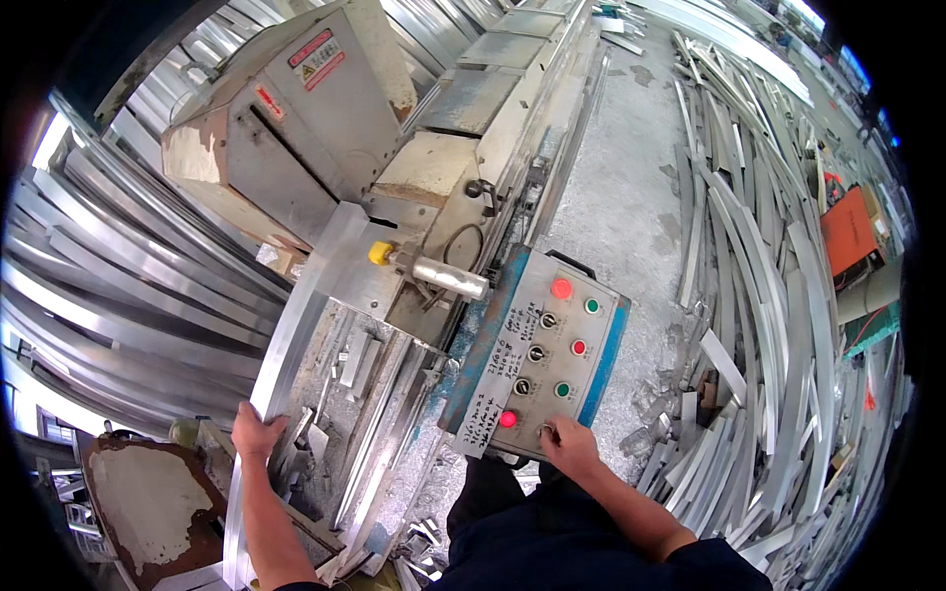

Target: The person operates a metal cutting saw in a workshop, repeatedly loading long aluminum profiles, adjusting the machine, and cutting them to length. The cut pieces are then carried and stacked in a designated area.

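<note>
We seem to be setting controls, right hand [574,449] pinching a control knob [545,430], left hand [257,431] (finger closure we cannot tell) on the aluminium profile [280,364] beside the machine housing [286,118]; next calls for steady support.

Warning label [314,61] with yellow triangle [308,72], small red label [269,101] on machine housing [320,128]. Black handwriting [502,347] on control panel [562,330].

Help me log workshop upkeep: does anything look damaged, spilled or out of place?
Yes. Upper left, the cream angular metal machine cover is patched brown, as if paint flaked off. At right, long silver metal strips lie crisscrossed, not neatly stacked.
</note>
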A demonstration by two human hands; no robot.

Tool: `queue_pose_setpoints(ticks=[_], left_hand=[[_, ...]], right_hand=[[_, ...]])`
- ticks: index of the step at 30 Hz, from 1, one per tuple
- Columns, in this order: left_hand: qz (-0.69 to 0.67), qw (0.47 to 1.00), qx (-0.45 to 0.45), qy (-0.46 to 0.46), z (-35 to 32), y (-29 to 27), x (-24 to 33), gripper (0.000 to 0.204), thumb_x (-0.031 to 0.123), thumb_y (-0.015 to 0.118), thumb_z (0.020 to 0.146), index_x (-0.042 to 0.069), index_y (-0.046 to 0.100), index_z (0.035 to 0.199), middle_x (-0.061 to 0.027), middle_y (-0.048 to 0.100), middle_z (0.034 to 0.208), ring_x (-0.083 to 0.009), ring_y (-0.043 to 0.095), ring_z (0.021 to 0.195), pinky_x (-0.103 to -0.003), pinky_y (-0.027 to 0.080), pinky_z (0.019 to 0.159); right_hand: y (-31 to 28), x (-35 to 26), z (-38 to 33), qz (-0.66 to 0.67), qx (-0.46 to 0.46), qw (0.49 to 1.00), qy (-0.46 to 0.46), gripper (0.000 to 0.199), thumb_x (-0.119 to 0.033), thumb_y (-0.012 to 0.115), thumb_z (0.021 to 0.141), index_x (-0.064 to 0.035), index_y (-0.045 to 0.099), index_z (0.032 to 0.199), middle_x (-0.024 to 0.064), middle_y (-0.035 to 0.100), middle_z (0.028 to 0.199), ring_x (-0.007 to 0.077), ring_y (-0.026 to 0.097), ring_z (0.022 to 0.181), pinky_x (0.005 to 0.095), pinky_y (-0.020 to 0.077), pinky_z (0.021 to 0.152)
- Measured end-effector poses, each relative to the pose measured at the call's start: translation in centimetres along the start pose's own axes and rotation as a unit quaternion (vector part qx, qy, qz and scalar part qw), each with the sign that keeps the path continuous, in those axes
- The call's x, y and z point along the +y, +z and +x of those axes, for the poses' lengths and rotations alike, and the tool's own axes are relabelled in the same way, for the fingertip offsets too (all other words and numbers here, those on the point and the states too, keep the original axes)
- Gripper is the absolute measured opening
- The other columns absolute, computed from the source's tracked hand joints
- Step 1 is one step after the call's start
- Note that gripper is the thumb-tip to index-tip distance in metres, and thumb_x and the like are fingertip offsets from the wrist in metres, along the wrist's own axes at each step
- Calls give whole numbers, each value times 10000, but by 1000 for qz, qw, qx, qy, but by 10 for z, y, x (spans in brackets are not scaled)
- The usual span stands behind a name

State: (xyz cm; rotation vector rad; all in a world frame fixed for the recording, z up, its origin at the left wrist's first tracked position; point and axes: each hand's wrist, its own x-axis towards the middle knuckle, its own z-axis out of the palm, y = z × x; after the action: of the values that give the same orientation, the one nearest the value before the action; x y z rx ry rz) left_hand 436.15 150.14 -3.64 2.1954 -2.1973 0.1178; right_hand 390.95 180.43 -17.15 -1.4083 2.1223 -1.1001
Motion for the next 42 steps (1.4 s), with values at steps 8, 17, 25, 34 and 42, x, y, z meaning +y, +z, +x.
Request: queue_pose_setpoints(ticks=[8, 17, 25, 34, 42], left_hand=[[-36, 998, 33, 38, 0, 30, -42, 564, 386, 838, 554, 49, 448, 782, -156, 553, 698, -395, 541, 652, -479, 430, 581], [-9, 1000, 27, 5, -1, 8, 5, 539, 404, 811, 553, 50, 477, 784, -163, 586, 699, -398, 578, 694, -470, 455, 614], [-43, 998, -4, -55, -13, 0, -6, 543, 397, 829, 548, 46, 494, 791, -160, 605, 728, -376, 590, 732, -465, 450, 636], [-69, 997, -14, -15, -11, -1, -25, 547, 452, 779, 544, 43, 568, 838, -166, 642, 820, -361, 622, 810, -444, 487, 719], [-97, 995, -8, -26, -16, -1, -21, 564, 444, 779, 528, 49, 575, 876, -145, 646, 822, -349, 618, 819, -432, 487, 717]], right_hand=[[-65, 31, 80, -73, 1, 997, -19, 359, -244, 656, 798, -53, 562, 1087, 171, 611, 1037, 348, 620, 875, 426, 518, 701], [-70, 109, 146, -257, 76, 956, -123, 430, -55, 580, 740, -44, 536, 1167, 161, 555, 1211, 330, 528, 1118, 404, 482, 904], [-53, 79, 164, -276, -19, 946, -170, 454, -8, 573, 702, -36, 536, 1154, 171, 571, 1190, 339, 546, 1077, 406, 477, 889], [-97, 122, 176, -251, -194, 939, -135, 468, -9, 536, 775, 10, 530, 1243, 226, 616, 1102, 396, 596, 975, 437, 474, 821], [-100, 120, 204, -252, -246, 927, -126, 490, 32, 513, 743, -9, 538, 1231, 212, 641, 963, 333, 616, 800, 367, 476, 742]])
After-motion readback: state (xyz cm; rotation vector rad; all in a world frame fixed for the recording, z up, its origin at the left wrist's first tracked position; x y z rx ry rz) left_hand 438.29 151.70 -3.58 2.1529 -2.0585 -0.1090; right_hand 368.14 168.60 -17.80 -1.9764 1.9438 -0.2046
